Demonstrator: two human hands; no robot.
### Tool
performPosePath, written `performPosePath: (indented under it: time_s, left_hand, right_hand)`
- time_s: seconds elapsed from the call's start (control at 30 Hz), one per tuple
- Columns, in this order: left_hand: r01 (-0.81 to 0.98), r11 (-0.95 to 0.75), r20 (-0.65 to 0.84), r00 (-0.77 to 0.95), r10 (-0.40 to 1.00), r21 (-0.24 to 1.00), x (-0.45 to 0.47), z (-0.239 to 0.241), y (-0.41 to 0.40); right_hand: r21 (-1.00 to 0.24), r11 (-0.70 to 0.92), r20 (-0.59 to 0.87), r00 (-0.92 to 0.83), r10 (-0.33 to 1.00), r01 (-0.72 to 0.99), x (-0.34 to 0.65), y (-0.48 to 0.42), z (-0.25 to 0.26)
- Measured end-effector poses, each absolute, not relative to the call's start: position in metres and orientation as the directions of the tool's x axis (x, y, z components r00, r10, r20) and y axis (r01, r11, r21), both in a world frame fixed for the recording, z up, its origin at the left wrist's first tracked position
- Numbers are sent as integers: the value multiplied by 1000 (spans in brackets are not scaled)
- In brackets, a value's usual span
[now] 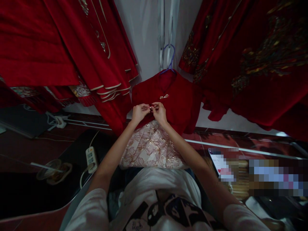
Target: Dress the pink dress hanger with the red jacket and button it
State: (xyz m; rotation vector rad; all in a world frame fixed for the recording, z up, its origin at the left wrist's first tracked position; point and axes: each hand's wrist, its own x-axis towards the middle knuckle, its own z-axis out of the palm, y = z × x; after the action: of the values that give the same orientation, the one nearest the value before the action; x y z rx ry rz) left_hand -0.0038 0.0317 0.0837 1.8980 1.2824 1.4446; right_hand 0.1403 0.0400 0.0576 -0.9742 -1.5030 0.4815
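Note:
A red jacket [178, 93] hangs in front of me on a blue-purple hanger [172, 56]. On its upper front sits a pearly beaded fastener [164, 96]. Just below that, my left hand [140, 113] and my right hand [159, 113] meet over the jacket, fingertips pinched close together. Small pale beads show between them, like those of a second beaded fastener, mostly hidden by the fingers. Under the hands, a cream and pink floral brocade cloth [154, 146] with gold thread lies over my lap.
Red garments with gold trim [91, 41] hang at left, and sequined red garments [267, 57] at right. A power strip [91, 159] and a plastic cup [51, 170] rest on a dark surface at left. A phone [220, 163] lies at right.

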Motion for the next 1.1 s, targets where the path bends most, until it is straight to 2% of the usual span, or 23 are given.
performPosePath:
  time_s: [0.23,0.4,0.5,0.6,0.7,0.77,0.87,0.93,1.0,1.1]
  left_hand:
    - [357,-479,474,108,874,802,-10,74,49]
    - [456,-408,497,-91,863,791,-19,31,40]
    - [475,-279,419,-218,881,835,-25,0,29]
    - [456,-253,360,-163,919,853,-27,-17,18]
    - [530,-314,423,-94,901,787,-23,-11,8]
    - [568,-333,483,-132,866,752,-17,2,0]
    - [563,-333,533,-236,813,757,-5,22,-13]
    - [577,-335,537,-221,814,745,4,29,-21]
    - [659,-322,557,-177,812,680,11,29,-28]
    - [807,-223,639,-230,734,546,15,23,-34]
  right_hand:
    - [-783,543,575,21,818,303,145,46,60]
    - [-858,467,462,-76,884,213,179,36,57]
    - [-881,377,353,-134,926,285,203,21,51]
    - [-839,322,262,-192,946,439,217,8,39]
    - [-747,334,274,-191,942,575,219,0,25]
    - [-718,346,302,-178,937,603,217,-2,17]
    - [-761,366,314,-190,930,536,215,-1,10]
    - [-803,371,306,-212,928,466,218,1,9]
    - [-837,354,294,-203,934,418,223,2,10]
    - [-903,263,216,-170,961,341,235,5,16]
